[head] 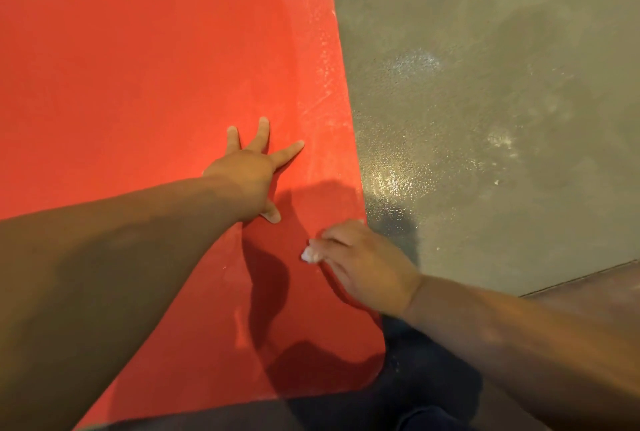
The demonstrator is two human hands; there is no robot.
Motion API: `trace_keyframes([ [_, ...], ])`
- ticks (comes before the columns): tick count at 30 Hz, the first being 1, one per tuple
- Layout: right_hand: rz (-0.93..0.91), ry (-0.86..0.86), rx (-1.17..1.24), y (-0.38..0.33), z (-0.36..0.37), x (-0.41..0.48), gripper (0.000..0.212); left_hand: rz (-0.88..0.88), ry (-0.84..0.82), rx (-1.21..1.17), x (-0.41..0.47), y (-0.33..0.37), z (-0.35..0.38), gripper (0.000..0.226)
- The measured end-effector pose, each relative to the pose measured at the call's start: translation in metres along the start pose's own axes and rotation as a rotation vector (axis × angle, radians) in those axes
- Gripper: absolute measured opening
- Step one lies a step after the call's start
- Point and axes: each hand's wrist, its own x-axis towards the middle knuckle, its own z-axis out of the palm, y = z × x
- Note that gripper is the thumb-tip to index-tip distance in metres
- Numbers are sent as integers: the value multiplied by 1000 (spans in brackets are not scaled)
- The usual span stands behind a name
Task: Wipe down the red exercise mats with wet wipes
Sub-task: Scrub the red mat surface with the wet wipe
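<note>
View from above, looking down at a red exercise mat (138, 84) lying flat on a grey-green floor (502, 32). The mat fills the left and middle of the picture. Its rounded top right corner is in view, and its right edge runs down towards the lower middle.

The left hand (247, 174) reaches in from the lower left on a bare forearm. It rests palm down on the mat near the right edge, its grip spread wide with fingers straight and fanned apart, thumb pointing back towards the person, holding nothing.

The right hand (367, 264) comes in from the lower right, nearer the person and just beside the mat's right edge. Its grip is curled round a small white wet wipe (309, 254), bunched into a wad. Only a little of the wipe pokes out past the fingertips, low over the mat surface. Whether the wipe touches the mat cannot be told.

Pale, faint streaks and speckles show on the mat along its right edge and top corner. Dark shadows of both arms fall across the lower part of the mat.

The floor to the right has shiny patches of glare and dull cloudy marks. A dark trouser leg (433, 392) shows at the bottom, beside the mat's lower right corner. A brown strip of surface (595, 280) crosses the lower right, just above the right forearm
</note>
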Motion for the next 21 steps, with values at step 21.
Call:
trace_keyframes([
  [21,193,142,-96,43,-32,106,21,68,30,111,-13,-17,2,127],
])
